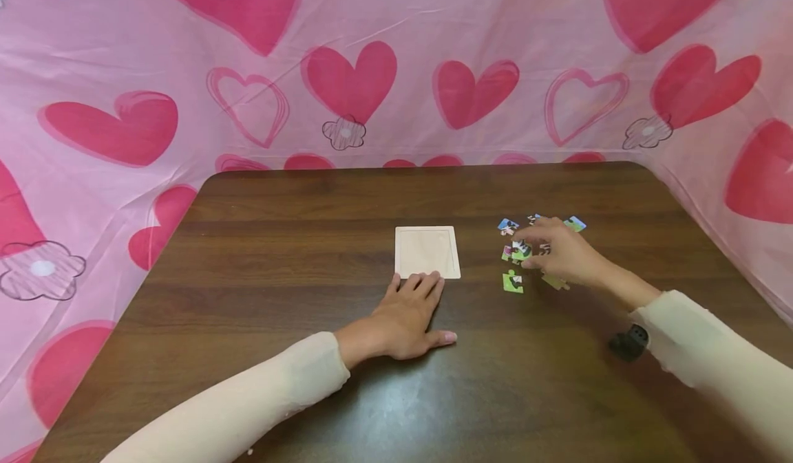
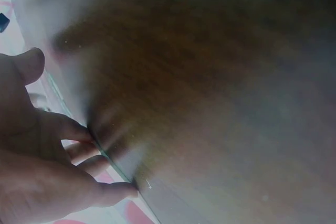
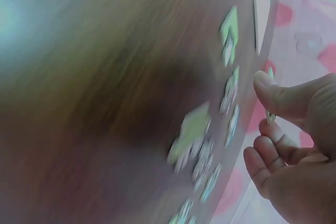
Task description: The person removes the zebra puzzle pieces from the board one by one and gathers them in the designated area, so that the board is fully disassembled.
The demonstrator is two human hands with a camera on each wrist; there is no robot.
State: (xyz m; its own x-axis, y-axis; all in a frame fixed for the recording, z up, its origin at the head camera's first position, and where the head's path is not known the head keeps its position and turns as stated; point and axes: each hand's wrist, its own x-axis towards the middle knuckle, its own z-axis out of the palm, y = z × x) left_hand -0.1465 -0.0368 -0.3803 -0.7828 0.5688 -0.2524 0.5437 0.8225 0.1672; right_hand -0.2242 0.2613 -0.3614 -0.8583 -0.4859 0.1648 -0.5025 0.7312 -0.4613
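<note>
A square, pale wooden puzzle tray (image 1: 427, 251) lies near the middle of the table. My left hand (image 1: 405, 318) rests palm down in front of it, fingers straight, with fingertips at the tray's near edge. To the right, my right hand (image 1: 570, 253) is over a group of puzzle pieces. Its thumb and a finger pinch one puzzle piece (image 3: 271, 115), seen edge-on in the right wrist view and raised off the table. A green piece (image 1: 513, 282) lies nearest me, and a blue-and-green piece (image 1: 575, 223) lies behind the hand. The hand partly covers several others.
The brown wooden table (image 1: 279, 243) reaches back to a pink cloth (image 1: 415, 91) printed with hearts. A small black object (image 1: 629, 343) shows at the right cuff. Both forearms wear cream sleeves (image 1: 248, 394).
</note>
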